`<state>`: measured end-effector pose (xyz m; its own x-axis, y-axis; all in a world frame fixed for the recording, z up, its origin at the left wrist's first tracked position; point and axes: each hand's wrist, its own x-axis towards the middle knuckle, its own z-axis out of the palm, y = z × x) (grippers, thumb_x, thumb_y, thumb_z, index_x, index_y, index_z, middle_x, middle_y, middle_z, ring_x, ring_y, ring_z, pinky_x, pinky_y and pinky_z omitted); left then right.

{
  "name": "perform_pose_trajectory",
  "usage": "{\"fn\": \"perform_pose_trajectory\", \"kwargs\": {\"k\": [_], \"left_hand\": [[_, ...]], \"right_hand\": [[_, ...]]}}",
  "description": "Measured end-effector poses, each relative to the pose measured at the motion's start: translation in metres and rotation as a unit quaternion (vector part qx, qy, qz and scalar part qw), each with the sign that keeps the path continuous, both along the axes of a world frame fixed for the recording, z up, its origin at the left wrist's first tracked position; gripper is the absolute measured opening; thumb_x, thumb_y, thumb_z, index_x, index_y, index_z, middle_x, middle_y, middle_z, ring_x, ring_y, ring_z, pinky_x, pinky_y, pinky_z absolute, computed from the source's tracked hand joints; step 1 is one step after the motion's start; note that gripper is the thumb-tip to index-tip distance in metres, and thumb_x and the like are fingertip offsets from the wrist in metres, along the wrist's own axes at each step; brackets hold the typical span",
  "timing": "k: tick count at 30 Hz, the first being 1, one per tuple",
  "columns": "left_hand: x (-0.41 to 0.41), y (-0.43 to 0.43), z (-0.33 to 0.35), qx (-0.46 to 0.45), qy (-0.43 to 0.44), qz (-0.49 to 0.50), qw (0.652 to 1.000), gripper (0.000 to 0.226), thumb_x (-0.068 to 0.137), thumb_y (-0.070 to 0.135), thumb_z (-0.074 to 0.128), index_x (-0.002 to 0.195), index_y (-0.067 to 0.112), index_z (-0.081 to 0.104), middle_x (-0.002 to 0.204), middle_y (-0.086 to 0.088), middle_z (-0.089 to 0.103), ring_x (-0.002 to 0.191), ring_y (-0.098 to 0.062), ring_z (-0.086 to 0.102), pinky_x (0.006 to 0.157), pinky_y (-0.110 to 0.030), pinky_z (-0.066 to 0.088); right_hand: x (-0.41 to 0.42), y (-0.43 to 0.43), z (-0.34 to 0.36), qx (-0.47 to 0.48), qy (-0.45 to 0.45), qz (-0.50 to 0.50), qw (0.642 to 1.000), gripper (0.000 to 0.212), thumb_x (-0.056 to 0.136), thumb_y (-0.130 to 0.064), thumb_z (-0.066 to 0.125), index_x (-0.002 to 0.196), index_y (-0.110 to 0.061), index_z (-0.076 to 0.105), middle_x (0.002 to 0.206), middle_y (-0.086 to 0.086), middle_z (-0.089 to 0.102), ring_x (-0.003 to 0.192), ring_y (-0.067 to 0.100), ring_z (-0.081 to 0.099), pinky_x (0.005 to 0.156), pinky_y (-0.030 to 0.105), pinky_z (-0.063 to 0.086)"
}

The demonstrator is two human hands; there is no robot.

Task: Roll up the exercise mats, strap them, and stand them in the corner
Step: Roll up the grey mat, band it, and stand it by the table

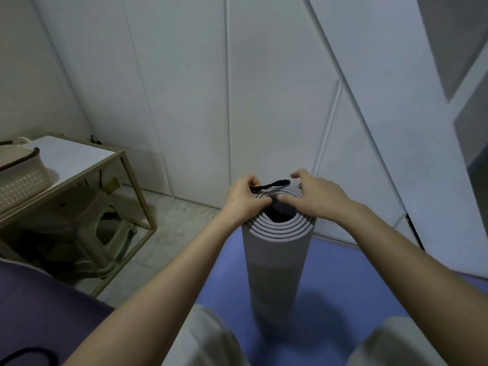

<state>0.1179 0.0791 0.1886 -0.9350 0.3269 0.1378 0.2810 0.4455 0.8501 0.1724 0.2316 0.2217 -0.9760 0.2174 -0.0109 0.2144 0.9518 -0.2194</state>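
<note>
A rolled grey exercise mat (276, 265) stands upright in the middle of the view, on a blue mat (343, 281) that lies flat on the floor. Its spiral top end faces me. My left hand (244, 198) pinches one end of a thin black strap (272, 185) at the roll's top rim, thumb over the edge. My right hand (315, 192) rests on the rim at the right, thumb pressing the spiral, fingers curled above the strap's free end without touching it.
White panelled walls (184, 88) rise just behind the roll. A metal-framed side table (87, 167) stands at the left with a woven basket (21, 178) on top and stacked plastic stools (89, 233) beneath. My knees in pale trousers show at the bottom.
</note>
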Motion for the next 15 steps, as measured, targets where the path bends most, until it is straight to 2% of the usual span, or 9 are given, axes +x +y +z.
{"fn": "perform_pose_trajectory", "kwargs": {"k": [2,5,7,9,11,13,15], "left_hand": [[-0.002,0.002,-0.002,-0.005,0.001,-0.016,1.0,0.032,0.072,0.009,0.069,0.065,0.02,0.039,0.063,0.002,0.048,0.062,-0.016,0.042,0.055,-0.027,0.033],[-0.006,-0.003,-0.005,-0.006,-0.007,-0.046,0.999,0.031,0.072,0.006,0.068,0.066,0.019,0.041,0.062,0.002,0.048,0.06,-0.015,0.042,0.058,-0.028,0.034],[-0.006,-0.009,-0.007,-0.016,-0.016,-0.066,0.998,0.03,0.074,0.005,0.068,0.068,0.018,0.041,0.061,0.004,0.048,0.059,-0.012,0.042,0.056,-0.025,0.035],[-0.005,-0.015,-0.009,-0.03,-0.015,-0.075,0.997,0.03,0.075,0.005,0.068,0.067,0.018,0.042,0.061,0.005,0.047,0.058,-0.01,0.042,0.053,-0.019,0.034],[-0.005,-0.021,-0.011,-0.034,-0.01,-0.067,0.997,0.029,0.075,0.007,0.069,0.067,0.017,0.042,0.061,0.005,0.045,0.059,-0.01,0.041,0.051,-0.018,0.033],[-0.006,-0.027,-0.013,-0.028,-0.012,-0.054,0.998,0.029,0.075,0.008,0.07,0.067,0.016,0.043,0.062,0.003,0.046,0.061,-0.012,0.042,0.054,-0.022,0.035],[-0.008,-0.033,-0.015,-0.015,-0.022,-0.045,0.999,0.033,0.074,0.008,0.071,0.065,0.017,0.04,0.065,-0.003,0.048,0.062,-0.015,0.043,0.058,-0.026,0.036]], "right_hand": [[0.001,0.007,-0.001,-0.041,-0.002,0.034,0.999,0.059,0.093,-0.056,0.042,0.144,-0.032,0.027,0.136,0.005,0.051,0.12,0.025,0.052,0.089,0.035,0.041],[0.001,0.013,-0.005,-0.105,-0.003,0.093,0.99,0.039,0.102,-0.036,0.031,0.139,-0.029,0.04,0.135,0.006,0.051,0.121,0.02,0.049,0.086,0.025,0.033],[-0.001,0.015,-0.009,-0.142,0.007,0.116,0.983,0.034,0.103,-0.024,0.032,0.13,-0.02,0.053,0.125,0.003,0.058,0.103,0.015,0.054,0.081,0.023,0.034],[-0.004,0.014,-0.011,-0.175,0.013,0.122,0.977,0.027,0.102,-0.02,0.037,0.119,-0.016,0.058,0.108,0.0,0.061,0.082,0.009,0.052,0.073,0.023,0.036],[-0.008,0.013,-0.016,-0.194,0.026,0.122,0.973,0.019,0.1,-0.023,0.043,0.108,-0.017,0.06,0.1,-0.003,0.058,0.084,0.012,0.052,0.072,0.024,0.039],[-0.012,0.011,-0.023,-0.182,0.056,0.129,0.973,0.015,0.099,-0.026,0.046,0.099,-0.018,0.059,0.102,0.0,0.055,0.091,0.015,0.053,0.08,0.027,0.04],[-0.012,0.008,-0.028,-0.207,0.11,0.132,0.963,0.018,0.099,-0.023,0.046,0.087,-0.015,0.057,0.095,0.002,0.051,0.084,0.011,0.05,0.078,0.023,0.036]]}}
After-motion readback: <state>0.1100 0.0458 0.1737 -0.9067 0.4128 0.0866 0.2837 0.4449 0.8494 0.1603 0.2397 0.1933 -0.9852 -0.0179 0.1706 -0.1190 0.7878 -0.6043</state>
